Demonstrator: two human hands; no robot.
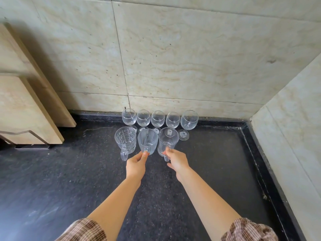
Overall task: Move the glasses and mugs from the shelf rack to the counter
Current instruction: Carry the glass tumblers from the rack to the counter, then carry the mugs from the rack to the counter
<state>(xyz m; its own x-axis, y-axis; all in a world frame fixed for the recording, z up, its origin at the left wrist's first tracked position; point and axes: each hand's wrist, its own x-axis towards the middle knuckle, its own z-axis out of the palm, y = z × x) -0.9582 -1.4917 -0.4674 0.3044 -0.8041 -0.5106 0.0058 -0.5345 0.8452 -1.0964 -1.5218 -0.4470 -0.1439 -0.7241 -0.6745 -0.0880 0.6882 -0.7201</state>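
Two clear mugs stand side by side on the dark counter (69, 171), each with its handle pointing back toward the person, and that is what the next move turns on. The left hand (136, 165) is closed on the handle of the middle mug (147, 141), thumb and fingers pinching it at the near side; the right hand (177, 161) is closed on the handle of the right mug (168, 141) in the same way. Both mugs are upright, bases on or just at the counter; I cannot tell which. A third, cut-pattern mug (125, 139) stands just left of them, untouched. Five wine glasses (157, 119) line the far wall behind. Judging from this, letting go and drawing straight back toward the body would clear everything. The shelf rack is not in view.
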